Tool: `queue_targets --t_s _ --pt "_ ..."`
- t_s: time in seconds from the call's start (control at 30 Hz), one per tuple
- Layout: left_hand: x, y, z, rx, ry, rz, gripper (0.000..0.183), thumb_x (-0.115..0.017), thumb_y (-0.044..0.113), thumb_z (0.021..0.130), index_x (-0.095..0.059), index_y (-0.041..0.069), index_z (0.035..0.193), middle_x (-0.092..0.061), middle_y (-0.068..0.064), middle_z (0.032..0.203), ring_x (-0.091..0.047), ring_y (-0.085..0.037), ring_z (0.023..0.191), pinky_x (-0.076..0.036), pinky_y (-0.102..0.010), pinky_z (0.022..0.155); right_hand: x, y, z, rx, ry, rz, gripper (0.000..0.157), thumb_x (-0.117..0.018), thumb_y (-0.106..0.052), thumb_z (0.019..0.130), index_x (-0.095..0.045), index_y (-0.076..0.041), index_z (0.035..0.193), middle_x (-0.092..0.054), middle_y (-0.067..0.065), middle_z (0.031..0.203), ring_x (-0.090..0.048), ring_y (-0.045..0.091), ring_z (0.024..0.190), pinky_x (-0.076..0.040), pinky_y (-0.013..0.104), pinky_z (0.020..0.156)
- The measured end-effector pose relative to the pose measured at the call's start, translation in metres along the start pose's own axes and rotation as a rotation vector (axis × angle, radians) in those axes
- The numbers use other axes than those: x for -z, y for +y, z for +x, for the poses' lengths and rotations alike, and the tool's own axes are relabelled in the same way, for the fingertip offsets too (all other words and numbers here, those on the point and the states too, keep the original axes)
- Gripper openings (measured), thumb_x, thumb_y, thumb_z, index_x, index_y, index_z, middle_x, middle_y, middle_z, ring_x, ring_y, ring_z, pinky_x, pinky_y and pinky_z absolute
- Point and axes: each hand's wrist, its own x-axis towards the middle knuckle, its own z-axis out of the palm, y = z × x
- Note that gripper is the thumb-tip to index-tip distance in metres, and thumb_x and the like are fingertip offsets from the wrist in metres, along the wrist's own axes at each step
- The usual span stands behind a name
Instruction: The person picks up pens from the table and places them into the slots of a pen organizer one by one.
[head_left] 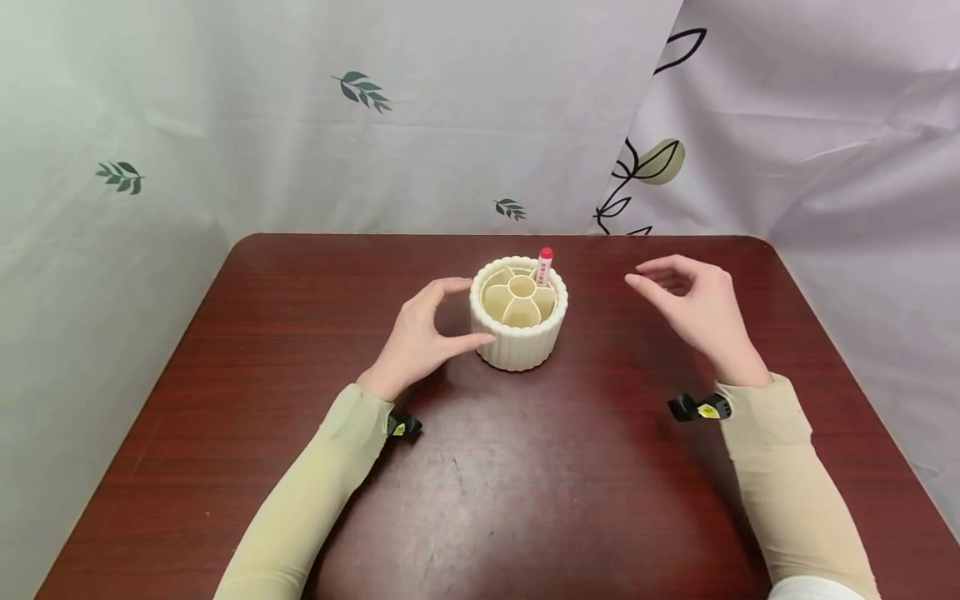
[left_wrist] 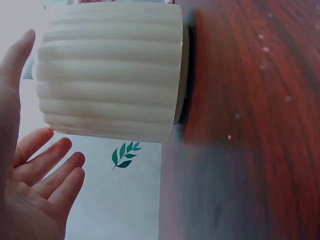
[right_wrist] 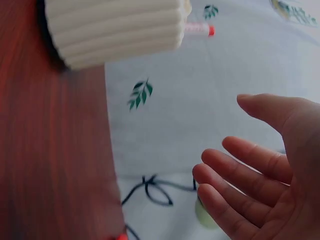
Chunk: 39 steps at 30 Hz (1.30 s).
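Observation:
A cream, ribbed round pen holder [head_left: 517, 346] with petal-like compartments stands upright on the table. A marker with a red cap [head_left: 546, 254] and a white printed barrel stands in its back right compartment; the right wrist view also shows this marker [right_wrist: 200, 29]. My left hand [head_left: 416, 337] is at the holder's left side, thumb towards the front and fingers towards the back, loosely bent. Whether its fingertips touch the holder [left_wrist: 110, 70] I cannot tell. To the right of the holder, my right hand [head_left: 697, 308] hovers with nothing in its loosely bent fingers, thumb apart from them.
The dark red wooden table [head_left: 480, 483] reaches back to a pale curtain [head_left: 450, 150] with leaf prints. A small red thing [right_wrist: 121, 236] shows at the bottom of the right wrist view, mostly cut off. Each wrist wears a black camera, such as the right one [head_left: 697, 407].

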Motion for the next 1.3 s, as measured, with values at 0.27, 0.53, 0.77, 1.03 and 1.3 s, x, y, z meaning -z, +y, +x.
queue_targets --t_s 0.27,0.53,0.77,1.03,1.3 --pt "-0.005 -0.004 0.007 0.003 0.011 -0.028 0.082 -0.092 0.043 0.074 -0.056 0.014 0.141 -0.057 0.010 0.136 -0.053 -0.018 0.128 -0.042 -0.042 0.107 0.021 0.027 -0.004 -0.058 0.050 -0.093 0.039 -0.078 -0.044 0.090 -0.078 -0.011 0.113 -0.075 0.005 0.102 -0.065 -0.007 0.080 -0.047 0.013 0.069" --pt "-0.013 0.001 0.016 0.044 -0.044 0.015 0.102 -0.092 0.054 0.069 -0.046 0.017 0.152 -0.050 0.009 0.147 -0.044 -0.009 0.135 -0.036 -0.037 0.111 0.027 0.051 -0.006 -0.123 0.013 -0.170 0.043 -0.077 -0.044 0.091 -0.076 -0.009 0.117 -0.075 0.014 0.107 -0.058 -0.017 0.077 -0.045 0.014 0.065" --pt "-0.022 0.006 0.027 0.059 -0.102 -0.007 0.114 -0.091 0.060 0.065 -0.037 0.023 0.158 -0.046 0.008 0.151 -0.042 -0.007 0.134 -0.038 -0.038 0.110 0.027 0.067 -0.009 -0.159 -0.052 -0.214 0.051 -0.077 -0.043 0.091 -0.073 -0.002 0.121 -0.073 0.021 0.106 -0.051 -0.023 0.072 -0.044 0.014 0.062" --pt "-0.029 0.007 0.032 0.113 -0.133 -0.020 0.124 -0.092 0.063 0.060 -0.032 0.021 0.160 -0.041 0.008 0.154 -0.040 -0.007 0.137 -0.037 -0.034 0.111 0.024 0.075 -0.011 -0.153 -0.091 -0.254 0.049 -0.081 -0.035 0.088 -0.072 0.003 0.118 -0.075 0.019 0.096 -0.062 -0.008 0.071 -0.044 0.017 0.061" --pt "-0.031 0.005 0.033 0.128 -0.106 -0.074 0.121 -0.097 0.057 0.057 -0.039 0.020 0.157 -0.047 0.013 0.149 -0.044 -0.004 0.132 -0.039 -0.030 0.108 0.021 0.075 -0.012 -0.129 -0.118 -0.292 0.047 -0.083 -0.032 0.088 -0.073 0.004 0.116 -0.076 0.016 0.095 -0.071 0.013 0.079 -0.045 0.025 0.067"
